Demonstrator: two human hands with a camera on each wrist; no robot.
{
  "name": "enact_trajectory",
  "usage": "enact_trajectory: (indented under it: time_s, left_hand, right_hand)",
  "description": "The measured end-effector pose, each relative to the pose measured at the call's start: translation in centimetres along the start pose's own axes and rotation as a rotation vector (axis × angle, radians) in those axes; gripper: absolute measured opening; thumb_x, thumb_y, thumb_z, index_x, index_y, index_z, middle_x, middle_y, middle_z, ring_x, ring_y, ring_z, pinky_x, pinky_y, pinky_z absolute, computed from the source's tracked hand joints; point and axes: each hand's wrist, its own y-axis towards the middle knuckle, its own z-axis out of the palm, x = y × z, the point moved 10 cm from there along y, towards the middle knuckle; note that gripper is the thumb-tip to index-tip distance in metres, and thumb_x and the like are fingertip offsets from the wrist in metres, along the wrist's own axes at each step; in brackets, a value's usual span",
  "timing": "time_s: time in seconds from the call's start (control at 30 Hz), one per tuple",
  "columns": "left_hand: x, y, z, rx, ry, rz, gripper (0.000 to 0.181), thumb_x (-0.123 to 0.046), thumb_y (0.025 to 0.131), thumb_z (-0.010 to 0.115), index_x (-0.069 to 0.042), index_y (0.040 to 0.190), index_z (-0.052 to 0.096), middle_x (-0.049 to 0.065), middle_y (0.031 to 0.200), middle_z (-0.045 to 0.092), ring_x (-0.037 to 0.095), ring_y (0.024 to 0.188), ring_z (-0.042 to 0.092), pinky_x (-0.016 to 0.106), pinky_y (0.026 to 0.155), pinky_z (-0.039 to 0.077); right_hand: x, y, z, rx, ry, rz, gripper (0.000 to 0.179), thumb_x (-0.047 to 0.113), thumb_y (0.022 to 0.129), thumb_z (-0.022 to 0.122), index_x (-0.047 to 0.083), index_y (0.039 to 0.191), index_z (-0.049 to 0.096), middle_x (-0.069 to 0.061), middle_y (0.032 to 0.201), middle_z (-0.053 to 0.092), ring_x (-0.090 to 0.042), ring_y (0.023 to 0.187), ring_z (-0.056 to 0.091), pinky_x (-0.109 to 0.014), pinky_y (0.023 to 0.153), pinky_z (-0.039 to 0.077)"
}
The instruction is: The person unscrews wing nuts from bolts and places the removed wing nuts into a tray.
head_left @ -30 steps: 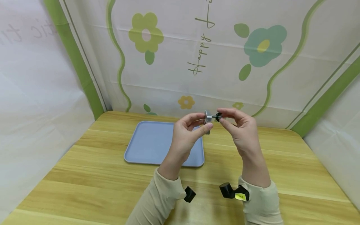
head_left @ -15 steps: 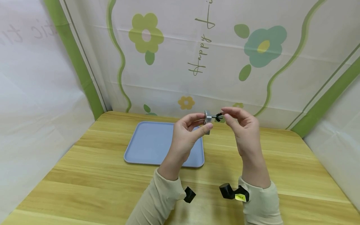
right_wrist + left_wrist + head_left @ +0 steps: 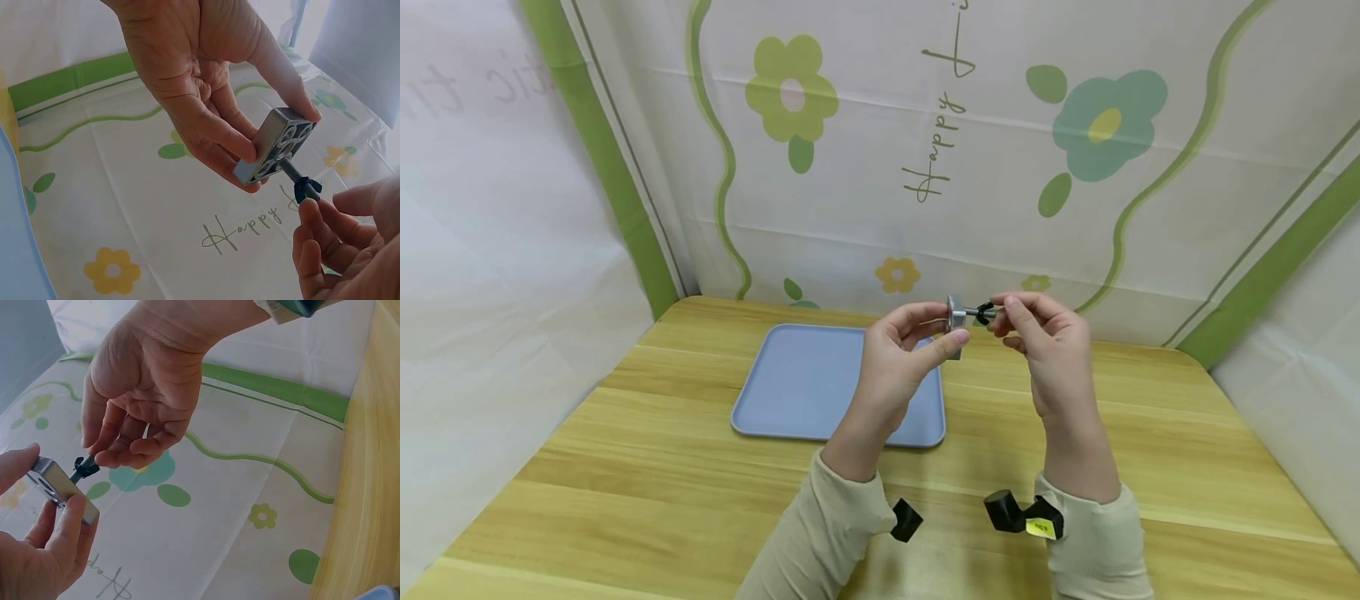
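Observation:
My left hand (image 3: 898, 354) pinches a silver metal block (image 3: 278, 144) by its edges, thumb on one side and fingers on the other. The block has several round holes in its face. From it a threaded bolt (image 3: 291, 170) sticks out to the right in the head view, carrying a black wing nut (image 3: 306, 188) partway along. Beside the bolt's free end is my right hand (image 3: 1052, 350). One fingertip (image 3: 309, 207) lies at the wing nut, seemingly touching it, while the thumb stands apart from it. The bolt's other end is hidden.
A blue tray (image 3: 805, 383) lies on the wooden table (image 3: 647, 467) behind and left of the hands. A printed fabric wall (image 3: 880, 167) closes off the back, with more fabric at both sides. Black wrist mounts (image 3: 1022, 512) project from the sleeves.
My right fingers came off the wing nut, drew slightly right, then turned, with a fingertip back at the nut and the thumb raised. My left hand and the block stayed put.

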Motion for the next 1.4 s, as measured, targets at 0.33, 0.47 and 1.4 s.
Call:
enact_trajectory:
  time_s: [0.33, 0.47, 1.4]
  left_hand:
    - [0.2, 0.1, -0.1, -0.004, 0.007, -0.003, 0.034, -0.001, 0.087, 0.075, 0.000, 0.119, 0.066, 0.005, 0.113, 0.066, 0.016, 0.105, 0.064, 0.028, 0.085, 0.059]
    - [0.3, 0.1, -0.2, -0.006, 0.007, -0.004, 0.034, -0.001, 0.087, 0.075, 0.000, 0.119, 0.066, 0.005, 0.113, 0.066, 0.015, 0.105, 0.065, 0.028, 0.085, 0.059]
    - [0.2, 0.1, -0.2, -0.010, 0.002, 0.000, 0.034, 0.000, 0.086, 0.075, 0.000, 0.119, 0.066, 0.005, 0.114, 0.067, 0.015, 0.105, 0.065, 0.029, 0.085, 0.058]
  right_hand:
    - [-0.3, 0.0, 0.4, 0.050, -0.035, 0.017, 0.017, 0.019, 0.099, 0.062, 0.019, 0.089, 0.076, 0.007, 0.078, 0.069, -0.009, 0.076, 0.063, -0.020, 0.068, 0.052]
    - [-0.3, 0.0, 0.4, 0.061, -0.068, 0.014, 0.017, 0.019, 0.098, 0.064, 0.021, 0.088, 0.078, 0.008, 0.082, 0.070, -0.009, 0.079, 0.063, -0.021, 0.071, 0.052]
    - [1.1, -0.3, 1.6, 0.152, -0.163, -0.158, 0.022, -0.005, 0.092, 0.065, 0.001, 0.112, 0.071, 0.009, 0.103, 0.068, -0.012, 0.099, 0.058, -0.018, 0.076, 0.052]
